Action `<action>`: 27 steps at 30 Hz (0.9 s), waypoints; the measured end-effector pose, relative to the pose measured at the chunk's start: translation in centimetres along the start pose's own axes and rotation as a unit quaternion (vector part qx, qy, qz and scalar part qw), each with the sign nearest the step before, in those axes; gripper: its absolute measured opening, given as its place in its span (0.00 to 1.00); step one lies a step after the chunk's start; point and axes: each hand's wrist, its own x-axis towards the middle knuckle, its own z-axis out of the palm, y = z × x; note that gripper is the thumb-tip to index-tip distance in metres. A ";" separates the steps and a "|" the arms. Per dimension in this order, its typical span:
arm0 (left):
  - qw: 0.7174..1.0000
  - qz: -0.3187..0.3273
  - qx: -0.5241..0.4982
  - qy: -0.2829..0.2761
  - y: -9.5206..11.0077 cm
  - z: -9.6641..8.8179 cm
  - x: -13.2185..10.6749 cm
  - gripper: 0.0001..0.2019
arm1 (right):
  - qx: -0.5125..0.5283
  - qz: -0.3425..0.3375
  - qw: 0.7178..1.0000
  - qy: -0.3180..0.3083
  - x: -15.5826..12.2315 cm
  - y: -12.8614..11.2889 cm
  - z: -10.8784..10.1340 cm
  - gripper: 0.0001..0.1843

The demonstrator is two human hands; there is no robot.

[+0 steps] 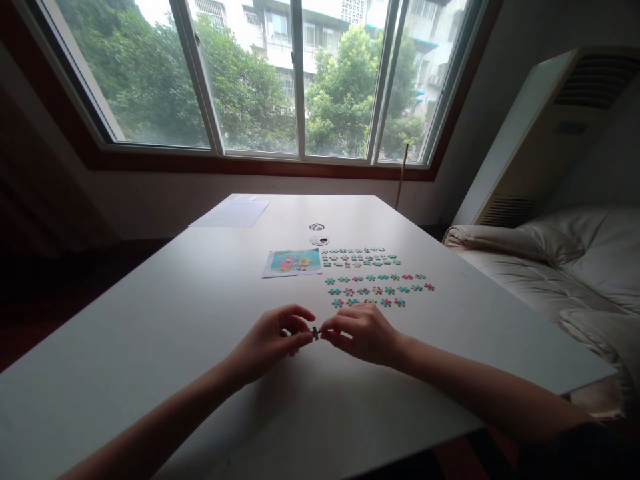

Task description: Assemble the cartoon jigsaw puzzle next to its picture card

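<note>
Close above the white table (190, 347), my two hands meet at a small dark puzzle piece (315, 333). My left hand (273, 337) pinches it from the left between thumb and fingers. From the right, the fingertips of my right hand (363, 331) grip its other side. Whether it is one piece or two pressed together, I cannot tell. Just beyond my right hand lie several rows of loose puzzle pieces (371, 277), mostly turquoise with some pink and yellow. Left of the rows is a picture sheet (293, 263) with colourful cartoon figures on a turquoise ground.
White paper (231, 213) lies at the table's far left corner. Two small round items (320, 241) sit behind the picture sheet. A pale padded sofa (530, 260) and a tall air conditioner (530, 127) stand at the right, with a window (260, 87) beyond the table.
</note>
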 end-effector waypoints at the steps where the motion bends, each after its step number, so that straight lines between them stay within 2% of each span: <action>1: 1.000 0.001 -0.004 -0.004 0.0 0.0 0.0 0.15 | 0.000 -0.001 1.000 0.001 0.0 0.0 0.0 0.07; 11: 1.000 0.028 0.003 -0.006 0.1 0.1 0.0 0.15 | 0.012 -0.001 1.000 0.007 0.2 0.1 -0.2 0.07; 14: 0.997 0.051 0.063 0.012 0.3 -0.9 -0.2 0.14 | 0.010 0.010 1.000 0.023 0.3 0.7 -0.9 0.06; 16: 0.981 0.085 0.169 0.035 0.3 -1.9 -0.3 0.11 | -0.001 0.027 0.999 0.047 0.3 1.6 -1.7 0.07; 18: 0.948 0.132 0.285 0.046 -0.1 -3.2 -0.5 0.09 | -0.013 0.052 0.995 0.080 0.2 2.7 -2.6 0.07; 20: 0.919 0.171 0.355 0.021 -0.7 -4.4 -0.5 0.09 | -0.023 0.071 0.991 0.110 0.0 3.9 -3.3 0.07; 23: 0.896 0.184 0.403 -0.033 -1.5 -5.4 -0.6 0.08 | -0.041 0.087 0.986 0.137 -0.2 5.2 -4.0 0.06; 27: 0.888 0.177 0.419 -0.067 -1.5 -5.7 -0.8 0.08 | -0.062 0.090 0.983 0.150 -0.4 5.7 -4.5 0.04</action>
